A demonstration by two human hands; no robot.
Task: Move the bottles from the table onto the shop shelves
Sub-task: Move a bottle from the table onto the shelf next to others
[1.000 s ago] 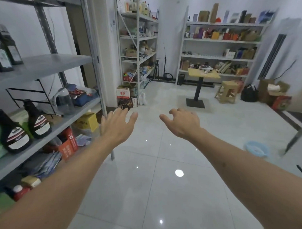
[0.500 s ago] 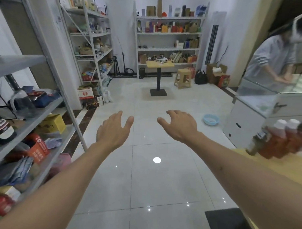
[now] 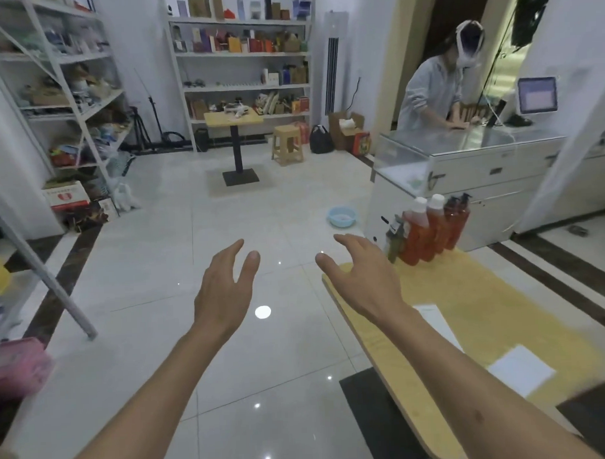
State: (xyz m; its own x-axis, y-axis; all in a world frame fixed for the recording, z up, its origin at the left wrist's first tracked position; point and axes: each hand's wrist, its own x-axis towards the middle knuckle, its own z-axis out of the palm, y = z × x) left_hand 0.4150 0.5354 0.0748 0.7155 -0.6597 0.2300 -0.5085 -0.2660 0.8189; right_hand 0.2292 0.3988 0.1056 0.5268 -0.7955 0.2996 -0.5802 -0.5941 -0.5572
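Note:
Several bottles stand in a cluster at the far end of the yellow wooden table [image 3: 485, 298] on my right. Two are orange-red with white caps [image 3: 426, 228], one is dark red with a black pump [image 3: 458, 220], and a small dark green one [image 3: 394, 238] is at the left. My right hand [image 3: 361, 275] hovers over the table's near left edge, fingers relaxed and empty, a short way from the green bottle. Over the tiled floor, my left hand [image 3: 227, 287] is held out open and empty. Only the leg and edge of the grey metal shop shelf [image 3: 53, 289] show at the far left.
White sheets of paper [image 3: 518, 369] lie on the table. A blue basin [image 3: 343, 217] sits on the floor beyond it. A person [image 3: 436, 87] works at a glass counter [image 3: 469, 144] at the right. A small yellow table [image 3: 233, 118] and stool [image 3: 287, 144] stand at the back.
My view has swung right, away from the grey shelf with its bottles, and the table with the bottle cluster has come into view. Both hands stay outstretched and empty.

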